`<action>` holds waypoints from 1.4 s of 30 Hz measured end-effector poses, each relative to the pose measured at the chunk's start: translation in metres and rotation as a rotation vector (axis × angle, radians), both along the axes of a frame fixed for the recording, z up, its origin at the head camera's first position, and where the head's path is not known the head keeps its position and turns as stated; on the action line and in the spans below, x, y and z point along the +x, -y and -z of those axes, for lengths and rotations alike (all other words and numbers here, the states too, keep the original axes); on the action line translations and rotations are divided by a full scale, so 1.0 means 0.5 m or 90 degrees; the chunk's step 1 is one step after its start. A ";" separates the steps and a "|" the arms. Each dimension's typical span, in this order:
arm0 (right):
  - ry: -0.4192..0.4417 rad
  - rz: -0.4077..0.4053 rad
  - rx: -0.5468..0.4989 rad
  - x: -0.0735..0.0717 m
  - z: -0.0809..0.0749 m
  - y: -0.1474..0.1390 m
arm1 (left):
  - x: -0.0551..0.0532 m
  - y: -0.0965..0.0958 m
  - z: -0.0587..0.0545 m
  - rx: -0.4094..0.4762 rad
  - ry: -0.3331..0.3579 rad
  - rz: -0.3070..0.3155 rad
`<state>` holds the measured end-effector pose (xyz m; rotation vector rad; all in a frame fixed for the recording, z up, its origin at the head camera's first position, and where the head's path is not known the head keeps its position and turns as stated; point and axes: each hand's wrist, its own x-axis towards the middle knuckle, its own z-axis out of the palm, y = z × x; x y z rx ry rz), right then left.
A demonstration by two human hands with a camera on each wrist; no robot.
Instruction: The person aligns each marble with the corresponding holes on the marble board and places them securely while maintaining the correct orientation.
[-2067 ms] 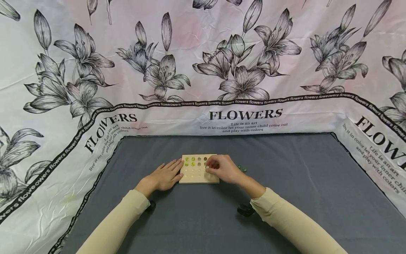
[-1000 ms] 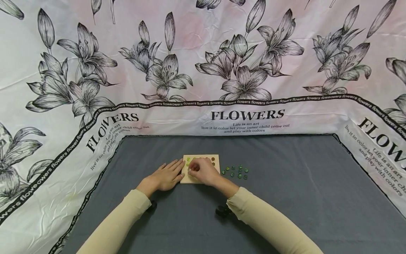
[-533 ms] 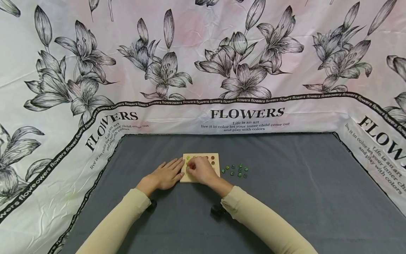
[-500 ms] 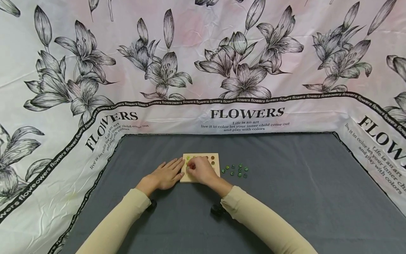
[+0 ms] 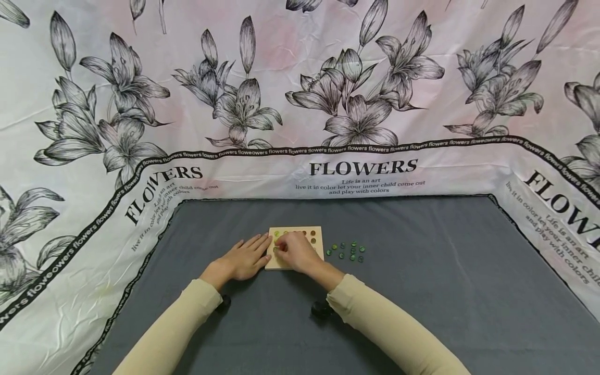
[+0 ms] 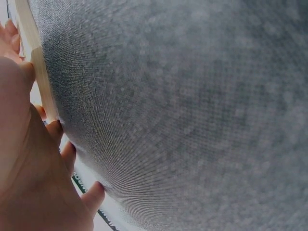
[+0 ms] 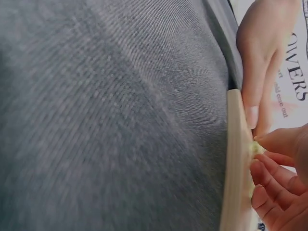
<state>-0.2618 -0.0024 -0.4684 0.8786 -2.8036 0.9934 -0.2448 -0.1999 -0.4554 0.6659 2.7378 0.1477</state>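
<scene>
A square wooden board [image 5: 288, 264] with rows of round hollows lies on the grey cloth. Yellow-green marbles fill hollows along its far left, and darker ones show at its far right. My left hand [image 5: 241, 260] lies flat, fingers straight, its fingertips and thumb against the board's left edge. Over the left part of the board is my right hand [image 5: 300, 252], which covers many of the hollows. In the right wrist view, its thumb and fingers pinch a small yellow-green marble [image 7: 256, 147] at the board's surface; the fingers partly hide it.
Several loose green marbles [image 5: 353, 251] lie scattered on the grey cloth [image 5: 422, 281], just right of the board. A white curtain [image 5: 262, 174] with printed flowers and lettering rises behind and along both sides.
My right hand has moved left across the board, bringing the loose marbles at the right into sight. Over the last half second it has hardly shifted. The left hand stays in place.
</scene>
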 end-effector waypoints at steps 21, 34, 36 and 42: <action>-0.029 -0.057 -0.001 0.053 -0.089 -0.150 | -0.006 0.012 0.023 0.011 -0.007 -0.005; -0.027 -0.021 -0.004 0.053 -0.086 -0.257 | 0.008 0.002 -0.003 0.004 -0.002 0.001; -0.024 -0.016 -0.004 0.051 -0.082 -0.271 | 0.007 0.001 -0.003 0.005 -0.003 0.000; -0.023 -0.006 -0.002 0.037 -0.068 -0.305 | 0.005 -0.001 -0.007 0.009 -0.004 0.001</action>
